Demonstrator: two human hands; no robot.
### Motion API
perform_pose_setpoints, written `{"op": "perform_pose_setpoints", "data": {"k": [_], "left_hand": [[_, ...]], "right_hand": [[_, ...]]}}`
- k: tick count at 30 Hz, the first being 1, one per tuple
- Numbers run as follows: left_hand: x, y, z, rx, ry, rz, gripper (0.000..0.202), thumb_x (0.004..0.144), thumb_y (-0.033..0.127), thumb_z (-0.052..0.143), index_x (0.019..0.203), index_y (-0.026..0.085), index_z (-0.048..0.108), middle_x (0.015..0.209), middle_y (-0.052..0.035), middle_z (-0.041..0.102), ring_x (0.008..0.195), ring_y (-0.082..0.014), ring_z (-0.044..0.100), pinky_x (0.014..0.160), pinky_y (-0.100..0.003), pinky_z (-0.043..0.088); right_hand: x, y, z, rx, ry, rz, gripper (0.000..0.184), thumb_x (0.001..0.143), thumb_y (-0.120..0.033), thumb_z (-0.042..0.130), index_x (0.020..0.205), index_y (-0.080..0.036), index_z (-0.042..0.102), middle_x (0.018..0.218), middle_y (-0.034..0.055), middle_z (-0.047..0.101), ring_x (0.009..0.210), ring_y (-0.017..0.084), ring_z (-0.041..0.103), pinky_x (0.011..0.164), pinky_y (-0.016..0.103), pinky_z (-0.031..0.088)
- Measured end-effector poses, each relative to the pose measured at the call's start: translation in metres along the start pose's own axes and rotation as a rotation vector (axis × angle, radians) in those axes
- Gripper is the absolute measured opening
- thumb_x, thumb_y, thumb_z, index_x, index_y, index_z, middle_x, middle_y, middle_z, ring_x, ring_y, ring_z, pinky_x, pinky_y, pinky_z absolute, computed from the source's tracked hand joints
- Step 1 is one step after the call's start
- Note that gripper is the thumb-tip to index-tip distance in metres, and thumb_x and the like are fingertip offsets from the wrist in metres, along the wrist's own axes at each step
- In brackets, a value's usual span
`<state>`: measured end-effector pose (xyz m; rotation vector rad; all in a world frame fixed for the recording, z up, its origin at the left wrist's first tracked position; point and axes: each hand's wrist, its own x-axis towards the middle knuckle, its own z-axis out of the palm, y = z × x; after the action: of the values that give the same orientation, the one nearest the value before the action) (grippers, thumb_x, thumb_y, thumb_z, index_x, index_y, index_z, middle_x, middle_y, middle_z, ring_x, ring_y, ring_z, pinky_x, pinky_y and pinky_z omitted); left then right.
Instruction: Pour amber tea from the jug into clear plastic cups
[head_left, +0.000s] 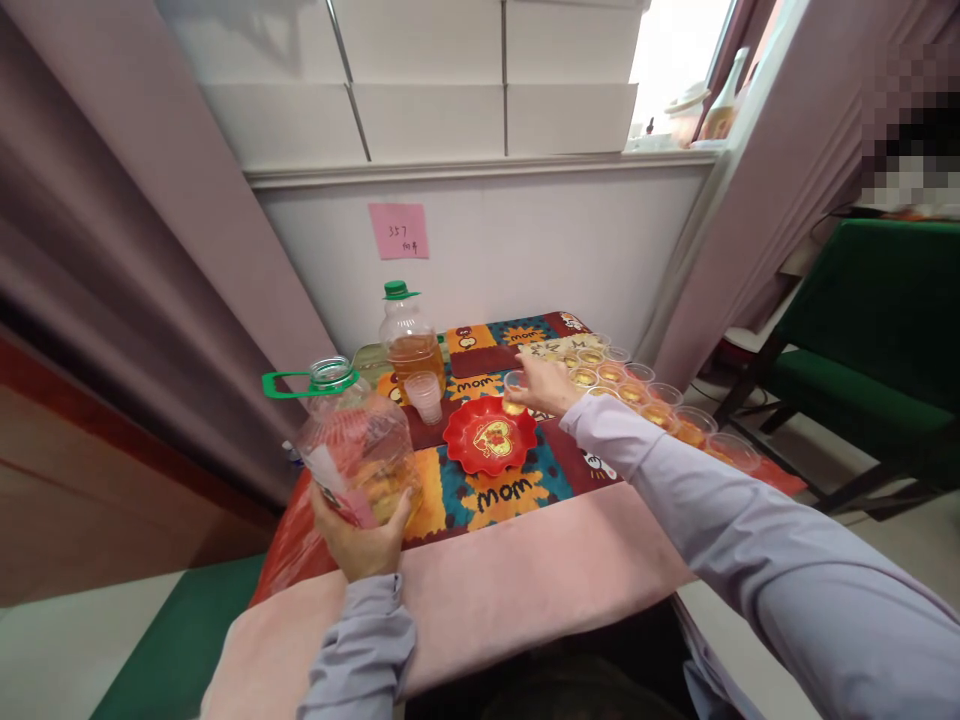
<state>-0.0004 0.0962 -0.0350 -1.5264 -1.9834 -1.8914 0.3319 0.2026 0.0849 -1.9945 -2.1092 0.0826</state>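
My left hand (365, 530) wraps round the lower side of a large clear plastic jug (367, 440), uncapped, with a green handle ring at its neck and a little yellowish liquid low inside. My right hand (546, 384) grips a small clear plastic cup (515, 392) above the right rim of a red scalloped plate (480, 450). Yellowish liquid shows at the bottom of that cup. Beyond my right hand and forearm, several clear cups (611, 373) of amber liquid stand in rows, partly covered by my sleeve.
Behind the plate is a stack of clear cups (424, 395), beside a green-capped jug (409, 345) of amber liquid. Patterned mats (502, 497) and a pink cloth (540, 580) cover the table. A green chair (870, 310) stands at right; a curtain (150, 250) hangs at left.
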Motion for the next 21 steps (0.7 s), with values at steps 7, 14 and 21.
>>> {"op": "perform_pose_setpoints", "data": {"k": [7, 14, 21], "left_hand": [[0.0, -0.002, -0.001, -0.01, -0.023, -0.014, 0.134, 0.056, 0.057, 0.097, 0.169, 0.016, 0.037, 0.166, -0.0229, 0.051, 0.155, -0.0426, 0.05, 0.133, -0.06, 0.035], [0.001, -0.011, -0.002, 0.031, -0.048, -0.024, 0.138, 0.056, 0.052, 0.099, 0.171, 0.017, 0.031, 0.169, -0.0237, 0.047, 0.156, -0.0434, 0.049, 0.132, -0.06, 0.037], [0.0, -0.003, -0.002, 0.005, -0.02, -0.032, 0.136, 0.055, 0.055, 0.099, 0.17, 0.016, 0.036, 0.166, -0.0246, 0.05, 0.153, -0.0443, 0.051, 0.13, -0.062, 0.039]], "right_hand": [[0.0, 0.059, 0.013, -0.102, 0.053, 0.086, 0.082, 0.091, -0.034, 0.071, 0.164, -0.013, 0.04, 0.141, 0.024, 0.076, 0.133, 0.039, 0.069, 0.117, 0.056, 0.034], [0.006, 0.081, 0.041, -0.152, 0.064, 0.109, 0.078, 0.095, -0.045, 0.072, 0.16, -0.014, 0.043, 0.134, 0.022, 0.078, 0.134, 0.039, 0.067, 0.126, 0.063, 0.018], [0.019, 0.087, 0.049, -0.208, 0.082, 0.12, 0.072, 0.094, -0.058, 0.075, 0.148, -0.015, 0.053, 0.123, 0.0214, 0.082, 0.131, 0.041, 0.067, 0.126, 0.068, 0.011]]}}
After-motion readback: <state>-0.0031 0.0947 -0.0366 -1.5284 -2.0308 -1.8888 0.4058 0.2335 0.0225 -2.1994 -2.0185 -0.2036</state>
